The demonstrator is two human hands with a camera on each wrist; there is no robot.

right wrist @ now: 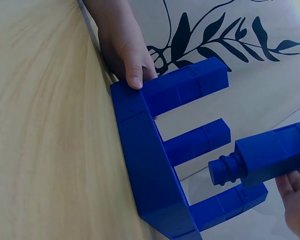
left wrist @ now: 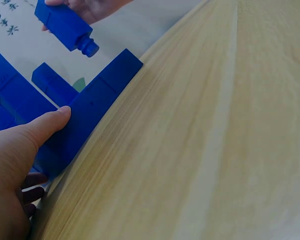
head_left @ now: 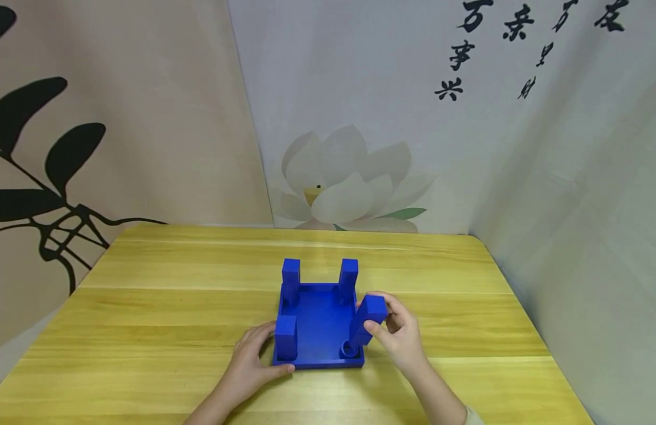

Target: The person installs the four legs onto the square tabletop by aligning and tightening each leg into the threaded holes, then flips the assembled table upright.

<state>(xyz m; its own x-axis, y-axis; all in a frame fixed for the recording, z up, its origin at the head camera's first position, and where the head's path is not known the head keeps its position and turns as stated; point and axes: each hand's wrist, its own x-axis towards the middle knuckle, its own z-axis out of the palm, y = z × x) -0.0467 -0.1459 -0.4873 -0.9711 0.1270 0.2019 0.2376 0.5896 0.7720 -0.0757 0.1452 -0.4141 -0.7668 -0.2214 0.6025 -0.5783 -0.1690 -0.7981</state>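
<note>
A blue square toy tabletop (head_left: 323,330) with a raised rim lies upside down on the wooden table. Three blue legs stand up from its corners: front left (head_left: 286,337), back left (head_left: 291,282) and back right (head_left: 348,282). At the front right corner is a round socket (head_left: 349,350). My right hand (head_left: 401,337) pinches a fourth blue leg (left wrist: 65,25) between thumb and fingers, tilted above that socket. Its threaded end (right wrist: 226,170) points down, apart from the socket. My left hand (head_left: 249,361) grips the front left corner, thumb on the front side, fingers along the left side.
The wooden table (head_left: 173,295) has bare surface around the blue piece. Behind it hang pale curtains (head_left: 359,88) with a lotus print and dark writing. A dark leaf print (head_left: 27,112) shows at the left.
</note>
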